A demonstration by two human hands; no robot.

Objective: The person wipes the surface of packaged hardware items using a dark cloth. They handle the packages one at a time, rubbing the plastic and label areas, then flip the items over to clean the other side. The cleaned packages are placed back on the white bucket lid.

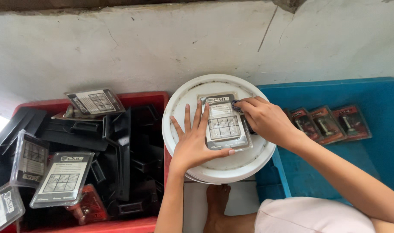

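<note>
Grip: left hand [193,144] flat, pinning clear blister pack [225,123] on white bucket lid [179,108]; right hand [266,121] pinching dark part [236,105] at pack's 1 o'clock corner; best kept pressed level.

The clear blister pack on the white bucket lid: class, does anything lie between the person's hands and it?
Nothing visible does. The left hand lies flat on the clear blister pack, and the right hand touches its upper right edge. The pack rests on the white bucket lid.
</note>
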